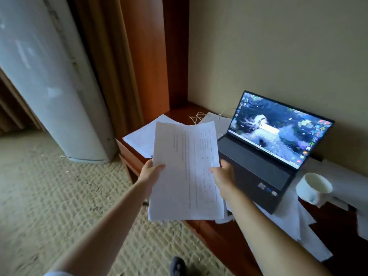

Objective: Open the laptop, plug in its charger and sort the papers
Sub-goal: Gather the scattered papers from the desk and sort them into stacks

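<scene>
The laptop [264, 148] stands open on the desk [201, 226], with its screen lit, so this step is done. A white cable [199, 118] lies behind it, but I cannot tell if the charger is plugged in. The left hand [150, 172] and the right hand [224, 176] both grasp a stack of papers [187, 172] above the desk edge. Another pile [141, 136] lies on the desk corner and loose sheets [306, 236] near the white cup [313, 188], so the sorting seems not finished.
</scene>
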### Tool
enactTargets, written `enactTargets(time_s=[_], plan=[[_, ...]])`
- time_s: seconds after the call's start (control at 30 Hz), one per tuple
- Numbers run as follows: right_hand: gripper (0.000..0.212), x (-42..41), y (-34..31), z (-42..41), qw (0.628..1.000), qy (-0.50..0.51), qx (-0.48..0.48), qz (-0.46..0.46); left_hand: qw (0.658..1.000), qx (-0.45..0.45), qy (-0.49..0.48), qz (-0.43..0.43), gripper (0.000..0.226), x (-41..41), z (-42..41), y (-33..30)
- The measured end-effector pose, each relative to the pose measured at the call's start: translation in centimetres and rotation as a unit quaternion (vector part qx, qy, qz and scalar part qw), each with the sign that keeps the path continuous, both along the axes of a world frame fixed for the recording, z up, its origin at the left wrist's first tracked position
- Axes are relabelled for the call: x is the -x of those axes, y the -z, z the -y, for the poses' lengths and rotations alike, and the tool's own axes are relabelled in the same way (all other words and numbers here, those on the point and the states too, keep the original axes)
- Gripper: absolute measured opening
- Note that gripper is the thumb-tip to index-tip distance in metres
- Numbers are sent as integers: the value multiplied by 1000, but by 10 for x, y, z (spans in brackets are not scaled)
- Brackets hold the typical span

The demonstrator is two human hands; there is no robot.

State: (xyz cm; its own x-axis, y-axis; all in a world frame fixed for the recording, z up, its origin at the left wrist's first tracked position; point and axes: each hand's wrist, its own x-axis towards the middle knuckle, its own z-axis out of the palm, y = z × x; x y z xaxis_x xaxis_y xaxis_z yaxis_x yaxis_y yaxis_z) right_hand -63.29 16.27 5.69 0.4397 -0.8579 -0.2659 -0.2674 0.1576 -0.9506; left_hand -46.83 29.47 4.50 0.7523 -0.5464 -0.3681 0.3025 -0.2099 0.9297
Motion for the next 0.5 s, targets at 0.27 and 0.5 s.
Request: enactTargets(time_s=[0.27, 0.5], plan=[[19, -144, 13, 66, 999, -1, -48, 15, 996, -78, -19, 49, 18, -140, 66, -6], [32, -220, 27, 89, 997, 23, -72, -19, 992, -108, 1, 62, 20, -221, 95, 2]])
